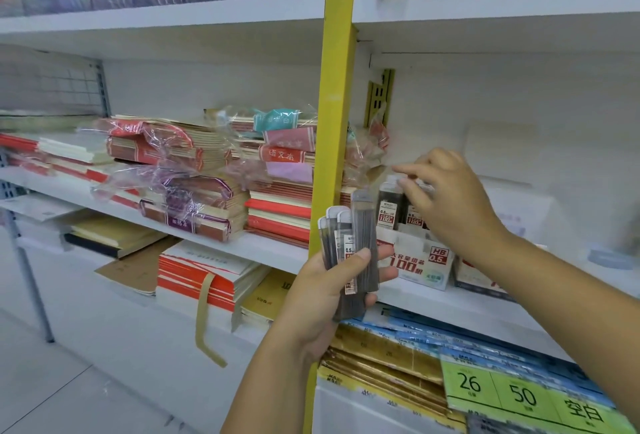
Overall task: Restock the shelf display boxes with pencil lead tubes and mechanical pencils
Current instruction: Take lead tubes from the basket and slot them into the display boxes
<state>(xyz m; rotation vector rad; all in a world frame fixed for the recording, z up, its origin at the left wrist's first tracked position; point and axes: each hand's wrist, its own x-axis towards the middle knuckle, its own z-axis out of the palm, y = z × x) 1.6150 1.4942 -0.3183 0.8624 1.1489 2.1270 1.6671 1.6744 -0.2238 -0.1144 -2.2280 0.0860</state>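
My left hand [332, 290] grips a fanned bundle of several dark pencil lead tubes [349, 239] upright in front of the yellow post. A white display box [420, 260] marked HB 0.5 stands on the right shelf with several lead tubes [389, 208] upright in it. My right hand [446, 201] reaches over that box, its fingertips pinching the top of a tube standing in it. A second display box [479, 278] sits just right of the first, mostly hidden by my right forearm.
A yellow upright post [334, 104] divides the shelving. Left of it lie stacks of wrapped exercise books [194, 170]. Below the right shelf are gold and blue packs [388, 350] and a green price label [519, 395]. The white shelf board [571, 250] runs on to the right.
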